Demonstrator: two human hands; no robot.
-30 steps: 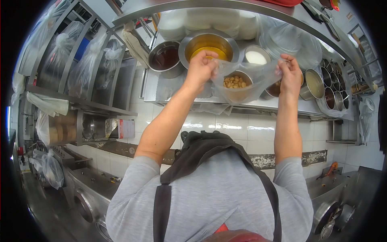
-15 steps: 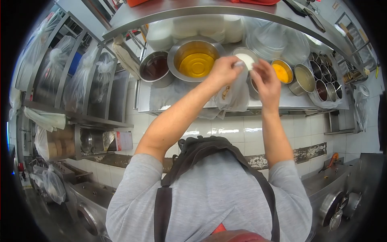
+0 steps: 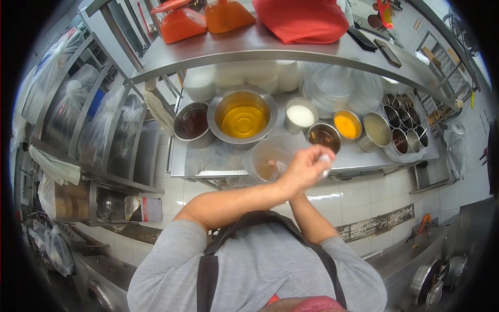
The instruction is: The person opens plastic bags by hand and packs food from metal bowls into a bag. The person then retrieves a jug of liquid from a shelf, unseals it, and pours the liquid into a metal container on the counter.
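My left hand point(image 3: 306, 167) is closed, its forearm crossing in front of my right arm. A small whitish thing point(image 3: 325, 164) sticks out of its fist, too blurred to name. Behind that forearm my right hand point(image 3: 275, 165) is mostly hidden; its fingertips appear pressed against a clear plastic bag point(image 3: 262, 153). The bag is spread out at the counter's front edge, with something brownish low inside. Just beyond my left hand stands a metal pot of dark brown sauce point(image 3: 324, 137), and behind that a container of white liquid point(image 3: 301, 114).
A wide pot of yellow oil point(image 3: 243, 124) and a pot of dark red liquid point(image 3: 193, 125) stand left on the steel counter. To the right are an orange-yellow pot point(image 3: 346, 125), a pale-liquid pot point(image 3: 375, 130) and several metal cups point(image 3: 403, 117). A steel shelf point(image 3: 218, 60) overhangs them.
Both hands have come down and closer to my body, and my left hand has crossed to the right over my right arm. The bag has lowered and spread. The view has tilted up, showing more shelf.
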